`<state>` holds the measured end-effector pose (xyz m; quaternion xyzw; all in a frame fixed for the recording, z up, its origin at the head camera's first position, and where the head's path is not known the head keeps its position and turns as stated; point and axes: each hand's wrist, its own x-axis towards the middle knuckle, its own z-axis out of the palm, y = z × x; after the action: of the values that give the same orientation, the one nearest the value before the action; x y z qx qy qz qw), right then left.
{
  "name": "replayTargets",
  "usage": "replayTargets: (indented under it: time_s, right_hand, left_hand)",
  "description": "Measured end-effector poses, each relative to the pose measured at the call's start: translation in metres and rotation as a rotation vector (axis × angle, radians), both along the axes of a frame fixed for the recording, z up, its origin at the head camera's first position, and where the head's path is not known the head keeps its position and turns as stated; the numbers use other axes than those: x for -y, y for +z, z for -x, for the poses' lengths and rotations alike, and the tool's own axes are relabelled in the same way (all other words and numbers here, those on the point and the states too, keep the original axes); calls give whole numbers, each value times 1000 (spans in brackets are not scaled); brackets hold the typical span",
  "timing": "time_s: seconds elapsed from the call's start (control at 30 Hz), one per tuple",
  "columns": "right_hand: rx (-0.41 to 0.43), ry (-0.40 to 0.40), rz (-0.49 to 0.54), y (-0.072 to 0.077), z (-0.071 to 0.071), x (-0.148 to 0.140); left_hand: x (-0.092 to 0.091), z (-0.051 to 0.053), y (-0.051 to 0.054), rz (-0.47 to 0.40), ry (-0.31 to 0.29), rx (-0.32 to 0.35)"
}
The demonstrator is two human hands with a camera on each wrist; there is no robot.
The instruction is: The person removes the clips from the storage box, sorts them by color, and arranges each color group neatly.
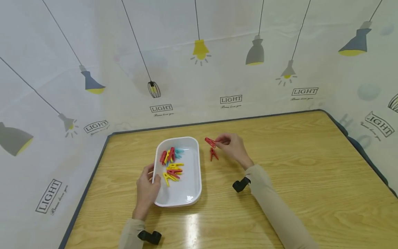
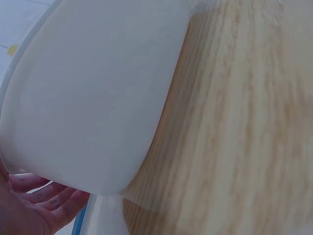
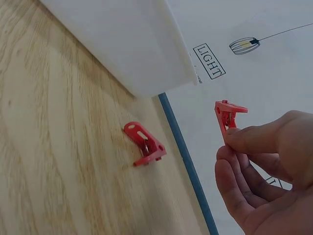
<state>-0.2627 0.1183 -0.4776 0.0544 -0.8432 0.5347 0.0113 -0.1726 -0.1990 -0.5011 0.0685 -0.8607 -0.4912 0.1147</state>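
The right hand (image 1: 232, 148) has its grip closed on a red clothespin (image 1: 210, 141), pinching one end between thumb and fingertips; the right wrist view shows this clothespin raised clear of the tabletop (image 1: 295, 155), its far end pointing away from the fingers; a second red clothespin (image 1: 212, 151) rests on the tabletop, just to the right of the tray (image 1: 190, 173) and near the right hand, with nothing touching it.

The left hand (image 1: 147, 186) has its grip clasped on the left side of the tray, thumb at the rim and fingers along the outside wall; the tray is white, deep-sided and round-cornered, and sits on the tabletop left of the right hand; inside it, toward the left, lie more clothespins in two loose clusters; the farther cluster mixes red, yellow and teal clothespins (image 1: 178, 152); the nearer one has yellow clothespins (image 1: 175, 165) with red among them; the right part of the tray's floor is bare.

The tabletop is wood-grained, with a dark blue edging (image 1: 217, 121) along its back; behind it hangs a pale wall covering (image 1: 186, 83) printed with lamps and the word LIGHT; both forearms wear beige sleeves (image 1: 273, 204), each with a black device (image 1: 241, 184) near the wrist.
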Motion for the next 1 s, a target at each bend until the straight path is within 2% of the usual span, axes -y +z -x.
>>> replayTargets:
  time_s: [0.57,1.0]
  right_hand:
    - [-29,-38,-43,-15,-5,-26]
    - [-8,-59,-78,-27,-11,-41]
  left_hand:
    - [2,-1,-1,-5,-1,20]
    - [0,1,0,-12,2,29]
